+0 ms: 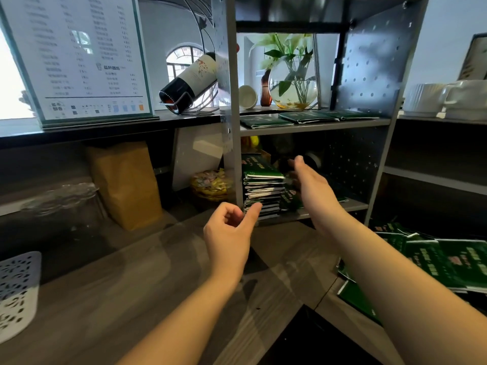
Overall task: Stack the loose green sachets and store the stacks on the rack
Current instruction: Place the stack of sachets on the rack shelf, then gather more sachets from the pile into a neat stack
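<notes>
Straight ahead, the grey metal rack (pixel 379 122) stands on the wooden counter (pixel 131 285). On its lower shelf a tall stack of green sachets (pixel 262 192) sits at the left end. The right hand (pixel 313 185) reaches into that shelf just beside the stack, fingers straight and holding nothing; its fingertips blur against the dark back of the shelf, and more sachets lie half hidden under the palm. The left hand (pixel 229 230) hovers in front of the stack's lower edge, fingers loosely curled, thumb out near the stack, gripping nothing. Loose sachets (pixel 434 256) lie heaped on the counter at right, partly covered by the right forearm. Flat sachets (pixel 303 117) rest on the shelf above, before a glass bowl (pixel 292 93) holding water and green stems.
</notes>
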The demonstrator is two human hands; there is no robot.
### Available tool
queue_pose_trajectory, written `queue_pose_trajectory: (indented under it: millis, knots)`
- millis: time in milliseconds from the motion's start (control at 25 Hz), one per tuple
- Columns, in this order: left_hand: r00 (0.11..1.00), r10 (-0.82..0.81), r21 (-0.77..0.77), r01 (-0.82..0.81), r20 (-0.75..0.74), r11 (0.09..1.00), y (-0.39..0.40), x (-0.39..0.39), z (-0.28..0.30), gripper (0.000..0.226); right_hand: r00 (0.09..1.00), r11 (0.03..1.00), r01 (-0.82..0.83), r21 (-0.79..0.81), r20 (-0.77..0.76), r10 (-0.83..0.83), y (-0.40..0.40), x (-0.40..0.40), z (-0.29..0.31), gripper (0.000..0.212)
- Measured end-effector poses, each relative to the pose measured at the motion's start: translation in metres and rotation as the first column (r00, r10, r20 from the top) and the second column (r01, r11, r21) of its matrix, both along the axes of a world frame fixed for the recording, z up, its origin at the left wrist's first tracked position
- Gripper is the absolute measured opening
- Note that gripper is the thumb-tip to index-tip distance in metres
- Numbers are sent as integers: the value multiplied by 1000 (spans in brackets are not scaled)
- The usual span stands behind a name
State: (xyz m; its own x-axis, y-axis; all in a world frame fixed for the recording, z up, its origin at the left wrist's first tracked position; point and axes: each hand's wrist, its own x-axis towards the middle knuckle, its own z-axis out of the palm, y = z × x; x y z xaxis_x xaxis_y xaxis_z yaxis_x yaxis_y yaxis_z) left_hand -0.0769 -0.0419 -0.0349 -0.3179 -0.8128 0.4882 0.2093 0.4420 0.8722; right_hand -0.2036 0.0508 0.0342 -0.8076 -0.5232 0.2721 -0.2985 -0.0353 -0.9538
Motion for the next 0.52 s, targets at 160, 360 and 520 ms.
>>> queue_pose_trajectory:
  millis: [160, 360, 520]
  knots:
    - [986, -101, -147, 121, 136, 982, 26, 7, -7, 24, 946, 982, 114, 151, -317, -61, 48, 15, -18, 49]
    - [872, -285, -251, 402, 397, 880, 69, 10, -13, 44, 883, 884, 322, 340, -444, -151, 132, 33, -46, 58]
    - [758, -513, -168, 612, 402, 773, 109, 8, -19, 50, 912, 896, 326, 300, -351, -213, 200, 58, -64, 48]
